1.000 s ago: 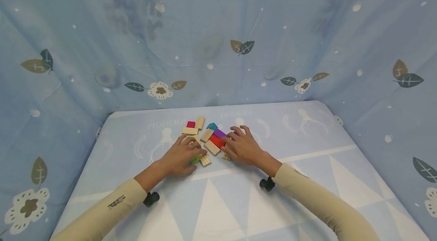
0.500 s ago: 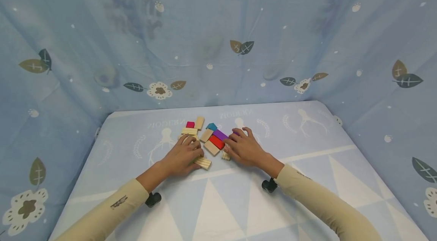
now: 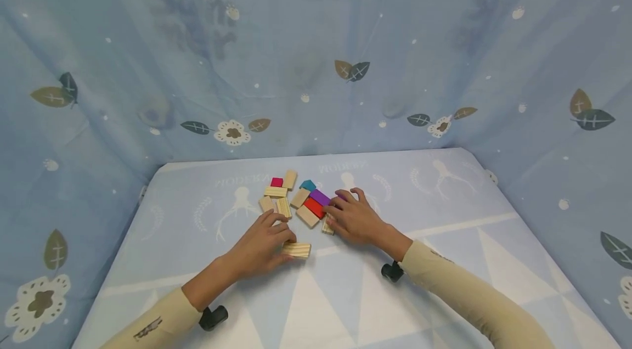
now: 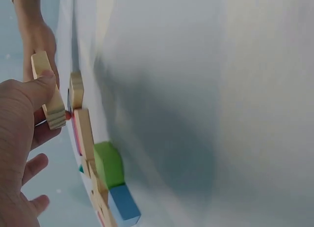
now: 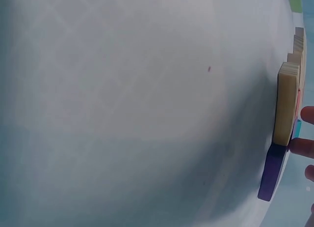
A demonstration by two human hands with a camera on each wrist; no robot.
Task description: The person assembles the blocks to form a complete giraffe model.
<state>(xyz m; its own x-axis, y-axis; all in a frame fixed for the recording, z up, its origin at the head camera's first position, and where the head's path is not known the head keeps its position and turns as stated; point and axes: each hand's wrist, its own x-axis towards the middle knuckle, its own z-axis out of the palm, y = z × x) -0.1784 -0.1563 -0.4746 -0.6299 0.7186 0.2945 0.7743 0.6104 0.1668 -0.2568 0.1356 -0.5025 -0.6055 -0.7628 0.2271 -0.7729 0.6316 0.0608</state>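
My left hand (image 3: 261, 242) pinches a plain wooden block (image 3: 297, 250) between thumb and fingers, near side of the block pile. In the left wrist view that wooden block (image 4: 49, 92) is raised off the table, its striped end grain showing. My right hand (image 3: 356, 218) hovers with loosely bent, spread fingers at the pile's right side. Its fingertips (image 5: 300, 146) are right at a wooden block (image 5: 286, 106) and a dark purple block (image 5: 272, 173). A red block (image 3: 314, 207) and a brighter purple block (image 3: 320, 196) lie just left of it.
More plain wooden blocks (image 3: 283, 207), a pink block (image 3: 277, 182) and a teal block (image 3: 308, 185) lie farther back. The left wrist view shows a green block (image 4: 109, 163) and a blue block (image 4: 123, 205) on the cloth-covered table (image 3: 419, 294). Patterned curtains (image 3: 316, 36) enclose the table.
My left hand has taken hold of a wooden block from the pile's near left and drawn it toward me, uncovering wooden blocks behind. My right hand has shifted only slightly.
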